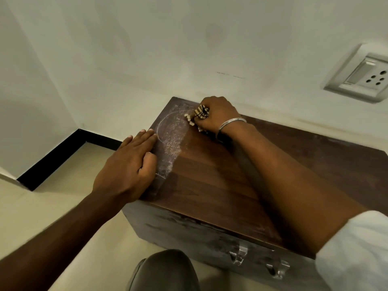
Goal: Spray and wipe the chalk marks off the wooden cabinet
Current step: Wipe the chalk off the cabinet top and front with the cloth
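Right hand clutches cloth at 12 o'clock on cabinet; left hand flat, bracing 9 o'clock edge. Chalk covers 9–11 o'clock: suggest firm overlapping strokes leftward.

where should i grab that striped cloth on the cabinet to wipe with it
Grip the bunched middle of the striped cloth, coming from above with the palm down, as the right hand does. It lies wadded on the cabinet top close to the wall, so there is little room to come from behind. The loose fringe points toward the chalk marks; leave it free.
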